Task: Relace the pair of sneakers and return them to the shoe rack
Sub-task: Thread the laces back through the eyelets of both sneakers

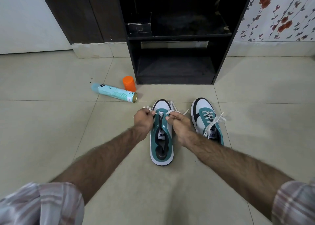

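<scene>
Two teal-and-white sneakers stand on the tiled floor, toes pointing at the shoe rack. The left sneaker has its tongue exposed and a white lace threaded only near the toe. My left hand pinches one end of that lace at the shoe's left side. My right hand pinches the other end at the right side. The right sneaker is fully laced, with its loose lace ends spread over the tongue.
The black rack has two dark shelves; a small open box sits on the upper one. A teal spray can lies on the floor to the left, with an orange cap beside it. Flowered wallpaper covers the right wall.
</scene>
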